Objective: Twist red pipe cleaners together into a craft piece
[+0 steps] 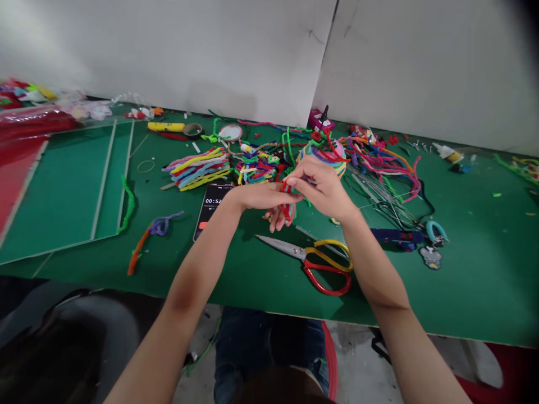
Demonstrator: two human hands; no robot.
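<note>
My left hand is closed around a red fuzzy stem, its fingers curled beneath it. Above and to the right, my right hand pinches the upper end of the same red stem between thumb and forefinger. A bit of pale blue shows beside the red, partly covered by the fingers. Just below the hands lie scissors with one yellow and one red handle, blades pointing left. A phone with a running timer is partly hidden by my left forearm.
Bundles of coloured stems lie behind the hands. At right are loose pink stems, thin wires, a dark blue tool and a keyring. An orange and purple piece and a plastic-covered board lie left. A wall stands behind.
</note>
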